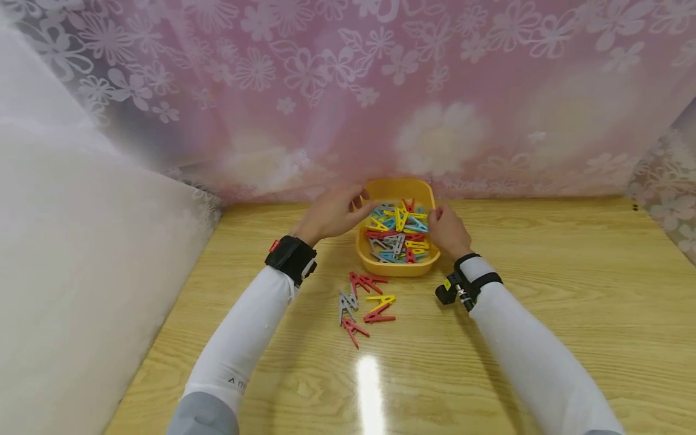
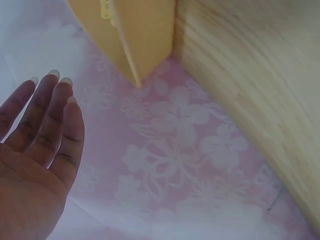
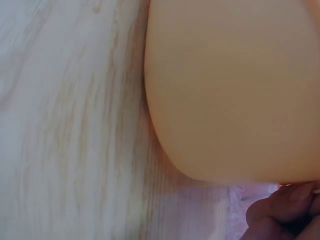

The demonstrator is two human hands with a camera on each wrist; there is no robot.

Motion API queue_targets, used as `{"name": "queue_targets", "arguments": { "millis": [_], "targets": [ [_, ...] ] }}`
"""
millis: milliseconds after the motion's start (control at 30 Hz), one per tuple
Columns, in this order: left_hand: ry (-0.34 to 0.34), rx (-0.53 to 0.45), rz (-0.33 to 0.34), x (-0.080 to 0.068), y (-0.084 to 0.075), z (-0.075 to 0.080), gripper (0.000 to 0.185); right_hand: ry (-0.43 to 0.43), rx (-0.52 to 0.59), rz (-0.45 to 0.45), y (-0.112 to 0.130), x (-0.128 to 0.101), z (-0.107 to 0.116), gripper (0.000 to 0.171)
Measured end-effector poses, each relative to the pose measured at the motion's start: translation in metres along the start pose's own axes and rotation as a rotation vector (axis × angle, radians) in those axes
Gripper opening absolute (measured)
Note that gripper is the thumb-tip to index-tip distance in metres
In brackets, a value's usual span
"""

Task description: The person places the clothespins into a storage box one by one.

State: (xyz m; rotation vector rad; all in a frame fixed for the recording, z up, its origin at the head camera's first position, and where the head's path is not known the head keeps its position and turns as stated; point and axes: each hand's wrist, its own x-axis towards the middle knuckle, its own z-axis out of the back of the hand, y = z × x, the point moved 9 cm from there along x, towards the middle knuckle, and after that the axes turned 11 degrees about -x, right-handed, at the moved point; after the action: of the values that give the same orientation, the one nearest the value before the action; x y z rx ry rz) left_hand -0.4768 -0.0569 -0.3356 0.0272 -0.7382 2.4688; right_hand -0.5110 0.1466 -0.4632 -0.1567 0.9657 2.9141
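A yellow tray (image 1: 399,269) full of red, yellow, blue and grey clothespins (image 1: 399,232) stands at the back middle of the wooden table. My left hand (image 1: 336,212) hovers at the tray's left rim, fingers (image 2: 52,117) straight and spread, holding nothing. The tray's corner (image 2: 137,45) shows just beyond them. My right hand (image 1: 447,229) is at the tray's right rim with its fingers (image 3: 282,212) curled beside the tray's outer wall (image 3: 235,90). What they grip, if anything, is hidden.
Several loose clothespins (image 1: 364,302) lie on the table (image 1: 544,254) just in front of the tray, between my forearms. A pink flowered curtain (image 1: 380,90) hangs close behind the tray, and a white drape (image 1: 65,241) closes off the left side.
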Motion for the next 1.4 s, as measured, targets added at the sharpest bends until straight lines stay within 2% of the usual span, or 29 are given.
{"name": "queue_targets", "arguments": {
  "millis": [133,300,433,533,700,833,1067,1233,1400],
  "targets": [
    [0.006,-0.010,0.019,-0.013,0.011,0.000,0.030,0.008,0.005,-0.015,-0.001,0.001,0.001,0.033],
    [0.049,-0.006,0.097,-0.043,0.032,-0.010,0.021,0.019,0.007,-0.029,-0.002,0.001,-0.001,0.033],
    [0.124,-0.004,0.183,-0.071,0.046,-0.025,0.020,0.008,-0.008,-0.014,-0.001,0.001,-0.001,0.036],
    [0.208,0.031,0.267,-0.092,0.053,-0.038,0.028,0.001,-0.007,-0.004,-0.002,0.001,-0.001,0.036],
    [0.319,0.069,0.390,-0.121,0.053,-0.060,0.042,0.003,-0.004,0.001,-0.002,0.002,-0.001,0.037],
    [0.336,0.063,0.438,-0.138,0.047,-0.072,0.045,-0.003,-0.005,0.006,-0.001,0.003,-0.001,0.036],
    [0.315,0.029,0.508,-0.152,0.037,-0.085,0.049,-0.003,-0.005,-0.007,-0.003,0.004,-0.003,0.036],
    [0.290,0.057,0.555,-0.156,0.038,-0.094,0.054,0.004,0.002,-0.008,-0.003,0.004,-0.003,0.037],
    [0.265,0.104,0.607,-0.156,0.038,-0.099,0.048,0.004,0.001,-0.020,-0.001,0.003,-0.005,0.037]
  ]
}}
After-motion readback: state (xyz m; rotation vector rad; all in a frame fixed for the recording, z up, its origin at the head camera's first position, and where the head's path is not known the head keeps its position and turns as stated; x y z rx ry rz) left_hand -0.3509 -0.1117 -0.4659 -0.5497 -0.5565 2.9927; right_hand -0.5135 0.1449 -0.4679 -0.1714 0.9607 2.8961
